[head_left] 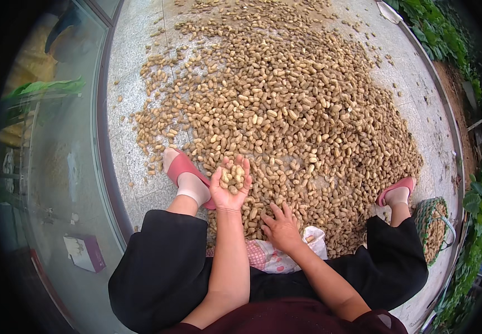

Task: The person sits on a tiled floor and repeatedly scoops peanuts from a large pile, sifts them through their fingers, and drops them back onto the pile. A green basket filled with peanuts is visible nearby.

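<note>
Palm up, my left hand (231, 185) cups a small handful of unshelled peanuts (233, 177) above the near left part of the pile. My right hand (281, 227) is palm down with fingers spread, its fingertips at the near edge of the peanut pile (291, 125). Whether it touches any peanuts there, I cannot tell. Just below that hand, between my legs, lies a cloth bag (280, 259) with a pink and white print, its mouth open. Something like a peanut shows inside the bag's opening; the rest of its contents is hidden.
Pink slippers (182, 169) on my feet flank the pile. To the right stands a green woven basket (430, 229) holding peanuts. A glass door (65, 167) runs along the left, and a low curb (449, 112) with green plants (441, 33) borders the tiled floor (136, 83) on the right.
</note>
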### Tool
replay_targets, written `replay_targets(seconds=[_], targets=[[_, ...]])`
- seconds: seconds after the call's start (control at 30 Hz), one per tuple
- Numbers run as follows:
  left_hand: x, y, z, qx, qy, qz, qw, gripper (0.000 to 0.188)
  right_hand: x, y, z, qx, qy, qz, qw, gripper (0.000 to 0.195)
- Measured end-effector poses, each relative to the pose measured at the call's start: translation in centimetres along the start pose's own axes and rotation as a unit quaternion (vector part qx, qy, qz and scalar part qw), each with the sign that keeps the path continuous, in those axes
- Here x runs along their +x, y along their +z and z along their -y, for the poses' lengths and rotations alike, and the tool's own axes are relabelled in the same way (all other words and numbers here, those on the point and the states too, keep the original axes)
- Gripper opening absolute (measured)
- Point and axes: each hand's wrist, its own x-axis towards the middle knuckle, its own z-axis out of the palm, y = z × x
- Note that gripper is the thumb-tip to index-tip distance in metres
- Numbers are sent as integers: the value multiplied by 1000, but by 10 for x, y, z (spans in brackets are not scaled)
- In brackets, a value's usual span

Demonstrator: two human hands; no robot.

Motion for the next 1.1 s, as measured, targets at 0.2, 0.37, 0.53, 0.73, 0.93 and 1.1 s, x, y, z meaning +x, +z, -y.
replay_targets(seconds=[0.2, 0.37, 0.53, 0.73, 0.93, 1.1], targets=[[-2, -9, -7, -10, 7, -6, 1000, 24, 33, -57, -47, 163, 58, -73, 982, 21], [2, -8, -5, -21, -11, -4, 1000, 16, 112, -83, -102, -5, 129, -330, 935, 27], [2, -8, 11, 27, -42, -36, 998, 17, 128, -83, -135, 130, 209, -170, 954, 26], [-3, -5, 39, 117, -127, -82, 982, 22, 81, -95, -106, 797, 122, -40, 591, 29], [-5, -8, 67, 284, -261, -106, 916, 25, 75, -88, -73, 743, 83, -83, 659, 31], [-8, 9, 77, 288, -281, -108, 909, 28, 68, -98, -44, 547, 110, -12, 830, 26]])
